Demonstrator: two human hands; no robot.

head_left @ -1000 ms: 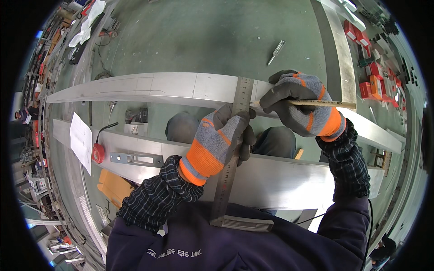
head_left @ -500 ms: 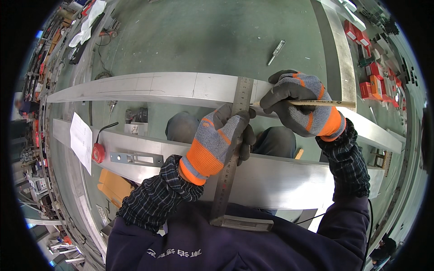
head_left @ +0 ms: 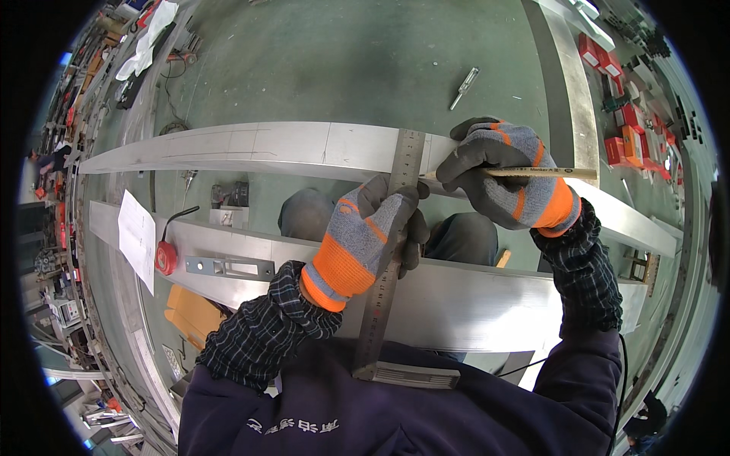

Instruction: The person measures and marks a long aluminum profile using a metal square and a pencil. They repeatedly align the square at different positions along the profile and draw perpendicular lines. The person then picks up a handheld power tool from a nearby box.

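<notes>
Left-hand fingers (head_left: 413, 235): gloved, clamped around the blade of a steel try square (head_left: 374, 315), thumb on top.
Right-hand fingers (head_left: 461, 165): gloved, pinched together on a wooden pencil (head_left: 541, 173), its point just right of the blade; whether the tip touches metal cannot be told.
Try square: runs through the left fingers, its far end lying across the far metal bar (head_left: 293, 144), its stock on the near side of them.
Wide metal bar (head_left: 487, 304): nearer the body than both sets of fingers.
Red tape measure (head_left: 165, 258): on that bar, well left of the left fingers, beside white paper (head_left: 137, 242).
Screwdriver (head_left: 464, 88): on the floor (head_left: 342, 68), beyond the right fingers.
</notes>
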